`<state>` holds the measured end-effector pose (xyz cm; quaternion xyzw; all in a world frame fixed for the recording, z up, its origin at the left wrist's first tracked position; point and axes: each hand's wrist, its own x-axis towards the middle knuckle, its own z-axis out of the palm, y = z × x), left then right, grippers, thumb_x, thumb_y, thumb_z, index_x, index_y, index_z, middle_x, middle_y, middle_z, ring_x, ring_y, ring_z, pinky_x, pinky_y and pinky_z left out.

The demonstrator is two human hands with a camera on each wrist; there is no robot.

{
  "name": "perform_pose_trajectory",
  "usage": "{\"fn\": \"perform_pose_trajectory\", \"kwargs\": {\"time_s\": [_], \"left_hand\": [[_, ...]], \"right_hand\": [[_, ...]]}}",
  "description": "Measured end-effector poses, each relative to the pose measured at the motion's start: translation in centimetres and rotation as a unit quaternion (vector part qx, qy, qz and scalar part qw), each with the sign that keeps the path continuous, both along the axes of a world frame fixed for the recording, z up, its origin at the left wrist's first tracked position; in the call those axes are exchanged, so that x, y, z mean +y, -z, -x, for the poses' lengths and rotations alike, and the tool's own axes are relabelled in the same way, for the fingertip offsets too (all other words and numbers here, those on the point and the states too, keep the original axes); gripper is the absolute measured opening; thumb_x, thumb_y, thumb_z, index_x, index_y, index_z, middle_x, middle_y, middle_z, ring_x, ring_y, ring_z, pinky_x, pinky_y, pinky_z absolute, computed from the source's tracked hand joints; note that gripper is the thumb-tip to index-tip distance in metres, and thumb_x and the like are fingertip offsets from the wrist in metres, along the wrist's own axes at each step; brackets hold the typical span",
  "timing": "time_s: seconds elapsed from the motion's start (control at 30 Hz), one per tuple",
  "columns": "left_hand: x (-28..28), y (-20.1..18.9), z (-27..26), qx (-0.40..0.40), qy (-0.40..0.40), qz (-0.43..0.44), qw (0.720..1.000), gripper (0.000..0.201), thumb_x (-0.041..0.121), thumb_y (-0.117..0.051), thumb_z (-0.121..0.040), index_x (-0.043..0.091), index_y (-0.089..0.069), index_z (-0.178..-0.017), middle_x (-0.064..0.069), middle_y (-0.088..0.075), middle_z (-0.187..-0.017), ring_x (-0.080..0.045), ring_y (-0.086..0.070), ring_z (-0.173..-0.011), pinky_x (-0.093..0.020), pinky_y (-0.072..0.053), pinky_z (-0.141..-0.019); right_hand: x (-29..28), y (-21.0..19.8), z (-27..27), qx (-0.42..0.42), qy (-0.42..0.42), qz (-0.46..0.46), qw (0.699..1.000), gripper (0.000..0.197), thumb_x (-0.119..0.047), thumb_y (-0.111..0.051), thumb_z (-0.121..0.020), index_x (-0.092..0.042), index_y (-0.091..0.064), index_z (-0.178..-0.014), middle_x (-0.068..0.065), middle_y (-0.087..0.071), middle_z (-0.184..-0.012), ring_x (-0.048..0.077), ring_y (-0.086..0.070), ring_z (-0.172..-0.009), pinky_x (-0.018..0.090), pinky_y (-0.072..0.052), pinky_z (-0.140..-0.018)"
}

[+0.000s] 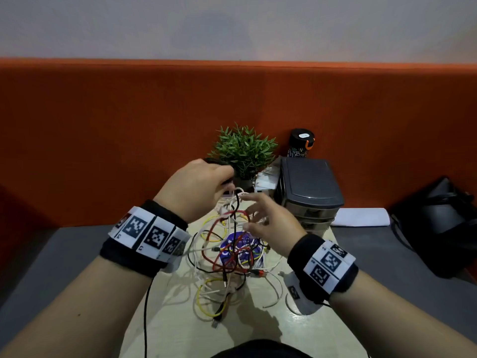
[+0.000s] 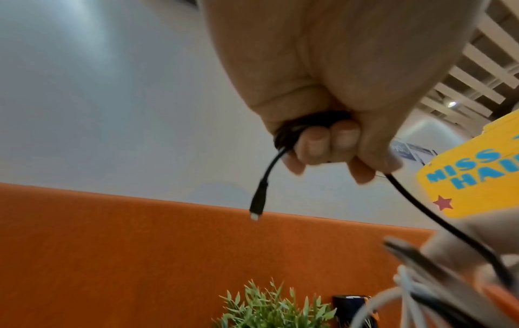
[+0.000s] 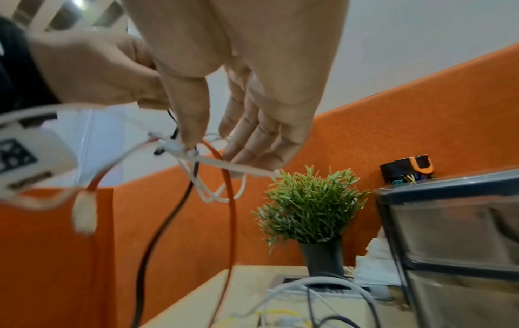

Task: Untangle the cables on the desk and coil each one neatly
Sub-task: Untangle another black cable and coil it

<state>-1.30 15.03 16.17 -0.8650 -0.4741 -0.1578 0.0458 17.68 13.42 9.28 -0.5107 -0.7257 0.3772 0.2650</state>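
A tangle of red, black, white and yellow cables point(image 1: 227, 257) lies on the light desk point(image 1: 309, 326), partly lifted. My left hand point(image 1: 204, 184) is raised above it in a fist around a small coil of black cable point(image 2: 309, 121). The coil's short end with its connector point(image 2: 257, 206) dangles free, and its long strand point(image 2: 438, 219) runs down into the tangle. My right hand point(image 1: 263, 215) hovers just right of the lifted strands with fingers spread. In the right wrist view its thumb and straight fingers point(image 3: 252, 133) touch a white cable point(image 3: 236, 167), beside a red cable point(image 3: 231, 210).
A potted plant point(image 1: 242, 148), a grey drawer unit point(image 1: 309, 184) and a dark tumbler point(image 1: 300, 143) stand at the back against the orange partition point(image 1: 103, 125). A black bag point(image 1: 438, 223) and white paper point(image 1: 361, 217) lie to the right. A purple round mat point(image 1: 227, 251) sits under the tangle.
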Motion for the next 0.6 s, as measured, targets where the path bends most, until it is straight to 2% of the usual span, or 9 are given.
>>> {"fn": "perform_pose_trajectory", "kwargs": {"time_s": [0.03, 0.1, 0.17, 0.23, 0.33, 0.43, 0.5, 0.6], "left_hand": [[0.1, -0.1, 0.1, -0.022, -0.008, -0.010, 1.000, 0.025, 0.031, -0.050, -0.096, 0.022, -0.038, -0.076, 0.007, -0.041, -0.065, -0.022, -0.043, -0.064, -0.031, -0.024, -0.061], [0.0, -0.1, 0.1, -0.055, -0.025, -0.017, 0.998, 0.025, 0.030, -0.051, -0.095, 0.022, -0.037, -0.075, 0.012, -0.035, -0.061, -0.020, -0.037, -0.061, -0.031, -0.024, -0.059], [-0.1, 0.2, -0.1, -0.072, -0.044, -0.033, 0.996, 0.023, 0.029, -0.052, -0.094, 0.020, -0.042, -0.076, 0.012, -0.038, -0.060, -0.022, -0.040, -0.060, -0.030, -0.022, -0.057], [-0.1, 0.1, 0.0, -0.097, -0.082, -0.056, 0.990, 0.020, 0.028, -0.052, -0.094, 0.015, -0.049, -0.079, 0.005, -0.047, -0.062, -0.025, -0.045, -0.059, -0.031, -0.022, -0.055], [0.1, -0.6, 0.6, -0.153, -0.140, -0.074, 0.975, 0.020, 0.028, -0.051, -0.095, 0.013, -0.051, -0.082, 0.000, -0.052, -0.064, -0.024, -0.047, -0.057, -0.031, -0.026, -0.050], [0.1, -2.2, 1.5, -0.224, -0.187, -0.101, 0.951, 0.019, 0.028, -0.049, -0.096, 0.017, -0.046, -0.081, 0.008, -0.043, -0.061, -0.008, -0.040, -0.052, -0.023, -0.022, -0.047], [0.0, -3.8, 2.3, -0.264, -0.204, -0.133, 0.933, 0.017, 0.028, -0.048, -0.097, 0.017, -0.047, -0.084, 0.009, -0.041, -0.063, -0.014, -0.040, -0.054, -0.024, -0.024, -0.047], [-0.1, -6.0, 3.2, -0.283, -0.197, -0.164, 0.924, 0.017, 0.029, -0.048, -0.097, 0.016, -0.048, -0.085, 0.008, -0.042, -0.066, -0.014, -0.038, -0.057, -0.017, -0.030, -0.049]], "right_hand": [[-0.2, 0.2, 0.0, -0.034, -0.013, 0.005, 0.999, 0.053, -0.030, -0.068, -0.086, -0.045, -0.041, -0.129, -0.009, -0.060, -0.108, 0.010, -0.058, -0.094, 0.026, -0.050, -0.079], [-0.4, 0.8, 0.2, -0.064, -0.031, 0.008, 0.997, 0.060, -0.038, -0.065, -0.087, -0.051, -0.031, -0.134, -0.008, -0.060, -0.105, 0.014, -0.058, -0.092, 0.026, -0.046, -0.079], [-0.3, 1.3, 0.4, -0.042, -0.018, -0.001, 0.999, 0.050, -0.037, -0.058, -0.092, -0.052, -0.034, -0.133, -0.008, -0.061, -0.092, 0.009, -0.059, -0.080, 0.026, -0.047, -0.073], [0.0, 2.0, 0.1, 0.002, 0.019, -0.013, 1.000, 0.038, -0.033, -0.050, -0.097, -0.051, -0.044, -0.129, -0.007, -0.061, -0.073, 0.003, -0.053, -0.061, 0.021, -0.043, -0.060], [0.7, 3.4, -0.9, 0.033, 0.087, 0.008, 0.996, 0.029, -0.028, -0.045, -0.099, -0.040, -0.057, -0.123, -0.002, -0.061, -0.060, 0.002, -0.049, -0.048, 0.021, -0.039, -0.054], [1.3, 5.1, -2.0, 0.023, 0.148, 0.071, 0.986, 0.023, -0.024, -0.046, -0.099, -0.028, -0.064, -0.113, 0.000, -0.063, -0.058, 0.003, -0.049, -0.043, 0.025, -0.041, -0.053], [1.3, 6.1, -2.7, -0.014, 0.166, 0.106, 0.980, 0.020, -0.023, -0.046, -0.098, -0.023, -0.065, -0.105, 0.002, -0.065, -0.060, 0.009, -0.052, -0.045, 0.027, -0.044, -0.052], [1.0, 7.2, -3.4, -0.031, 0.170, 0.136, 0.975, 0.016, -0.023, -0.047, -0.097, -0.019, -0.063, -0.095, 0.005, -0.068, -0.060, 0.019, -0.055, -0.048, 0.035, -0.051, -0.060]]}}
